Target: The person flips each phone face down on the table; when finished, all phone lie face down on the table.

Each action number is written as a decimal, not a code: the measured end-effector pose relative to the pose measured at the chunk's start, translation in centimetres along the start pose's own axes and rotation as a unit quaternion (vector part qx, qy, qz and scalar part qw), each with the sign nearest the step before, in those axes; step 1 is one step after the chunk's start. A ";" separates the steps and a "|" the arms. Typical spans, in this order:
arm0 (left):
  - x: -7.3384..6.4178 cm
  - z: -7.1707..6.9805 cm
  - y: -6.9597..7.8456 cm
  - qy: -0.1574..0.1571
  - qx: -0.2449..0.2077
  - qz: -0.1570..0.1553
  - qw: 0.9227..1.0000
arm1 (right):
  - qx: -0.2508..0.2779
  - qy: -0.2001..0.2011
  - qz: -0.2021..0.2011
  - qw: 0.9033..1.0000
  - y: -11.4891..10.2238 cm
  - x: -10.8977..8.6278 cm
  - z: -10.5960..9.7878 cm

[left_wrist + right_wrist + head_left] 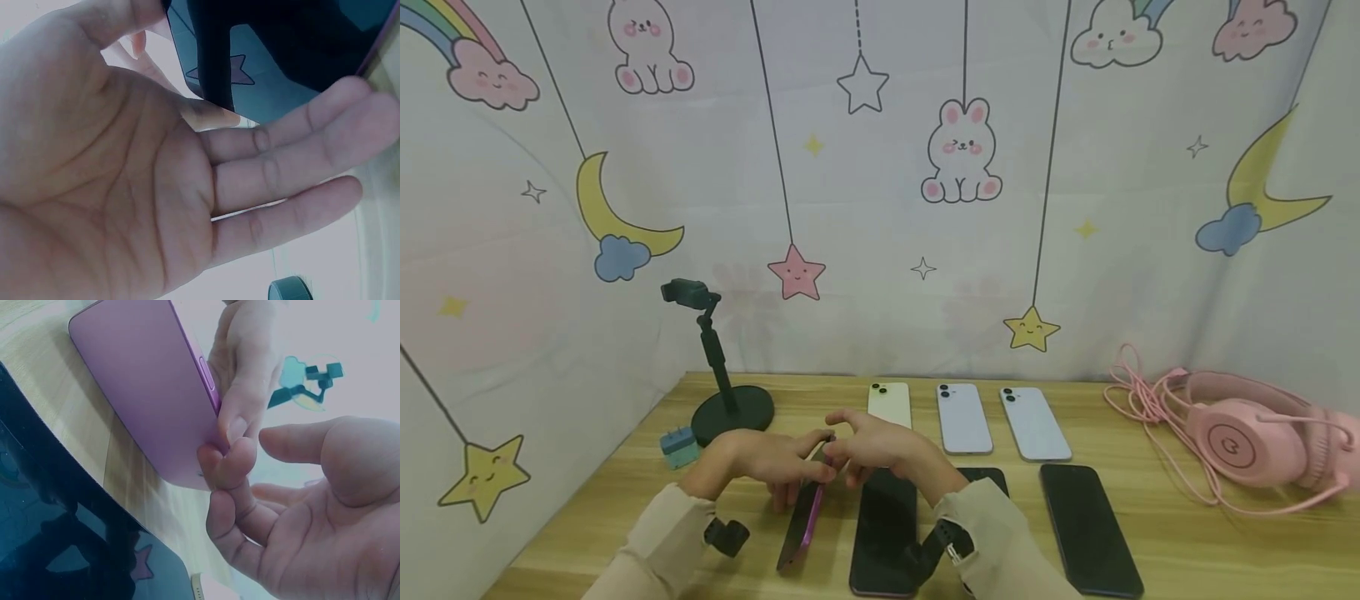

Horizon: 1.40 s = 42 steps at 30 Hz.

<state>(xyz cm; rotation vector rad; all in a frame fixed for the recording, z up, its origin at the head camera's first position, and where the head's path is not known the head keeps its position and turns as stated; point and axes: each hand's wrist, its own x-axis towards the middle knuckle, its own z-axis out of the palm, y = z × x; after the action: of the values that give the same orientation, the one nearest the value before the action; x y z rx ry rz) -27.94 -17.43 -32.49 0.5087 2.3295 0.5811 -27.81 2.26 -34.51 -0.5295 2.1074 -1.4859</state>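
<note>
A purple-backed smartphone (805, 517) stands tilted above the desk, dark screen toward the left. My left hand (767, 457) pinches its upper side edge, and in the left wrist view the other fingers of this hand (294, 156) stretch out under the screen. The right hand (883, 442) is at the upper corner. In the right wrist view its bent fingertips (234, 462) touch the phone's purple back (137, 381) near the corner, beside the left thumb; the right thumb (294, 442) is apart. Whether the right fingers grip cannot be told. Below the right hand lies a black-screened phone (883, 533).
Another dark phone (988, 477) lies partly hidden behind the right wrist, and one more (1090, 529) to its right. Light phones (964, 421) lie face down in a back row. A black stand (730, 408), a small teal box (679, 448) and pink headphones (1247, 442) flank them.
</note>
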 end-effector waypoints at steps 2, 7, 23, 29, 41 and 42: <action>0.1 -0.1 -0.1 -0.002 -0.007 0.000 1.000 | 0.003 -0.002 -0.002 1.000 0.0 0.0 0.0; 0.0 -0.1 -0.1 -0.004 -0.030 -0.001 1.000 | 0.004 -0.007 -0.004 1.000 0.0 0.0 0.1; -0.7 -0.6 -0.1 -0.024 -0.067 0.013 0.997 | 0.011 -0.019 0.018 1.000 0.3 0.3 0.2; -0.7 -0.5 -0.1 -0.028 -0.070 0.014 0.997 | 0.005 -0.026 0.019 0.999 0.4 0.3 0.2; -1.2 -0.7 -0.1 -0.005 -0.057 0.028 0.998 | -0.016 -0.025 0.036 0.999 0.7 0.3 0.3; -1.4 -0.8 -0.1 0.000 -0.053 0.032 0.998 | -0.021 -0.024 0.043 0.999 0.7 0.3 0.3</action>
<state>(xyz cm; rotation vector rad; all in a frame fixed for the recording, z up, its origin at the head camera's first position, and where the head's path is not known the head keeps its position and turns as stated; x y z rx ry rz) -27.54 -18.39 -31.33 0.5362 2.2748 0.7303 -27.91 2.08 -35.32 -0.4784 2.1020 -1.3710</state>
